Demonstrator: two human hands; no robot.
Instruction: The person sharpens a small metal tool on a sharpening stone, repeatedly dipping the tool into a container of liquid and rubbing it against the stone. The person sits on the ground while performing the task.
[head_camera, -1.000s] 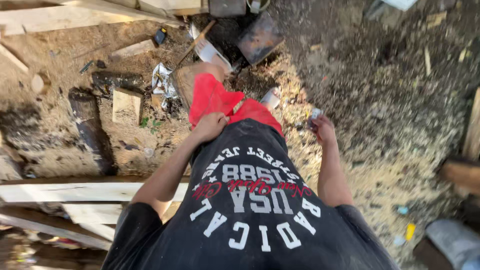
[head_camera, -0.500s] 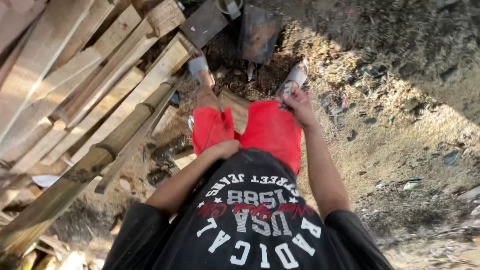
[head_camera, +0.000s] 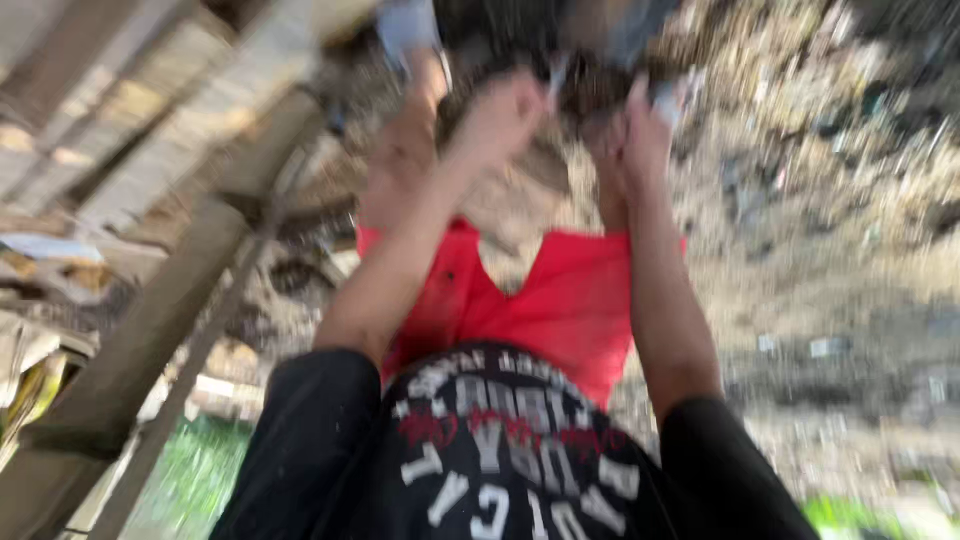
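Note:
The head view is heavily blurred. I look down over a black printed shirt (head_camera: 500, 450) and red shorts (head_camera: 570, 300). Both arms reach forward and down between my legs. My left hand (head_camera: 505, 115) is near my left leg, fingers curled, and what it holds cannot be made out. My right hand (head_camera: 640, 130) is close beside it, above the dirt ground (head_camera: 800, 220). A dark object (head_camera: 600, 40) lies just beyond both hands, too blurred to identify.
A stack of long wooden planks and beams (head_camera: 170, 250) runs along the left side. Scattered debris and small scraps litter the ground on the right. A patch of green (head_camera: 200, 480) shows at the lower left.
Both hands left my thighs and reached forward and down toward the ground near my feet. The camera tilted further forward and the view became blurred.

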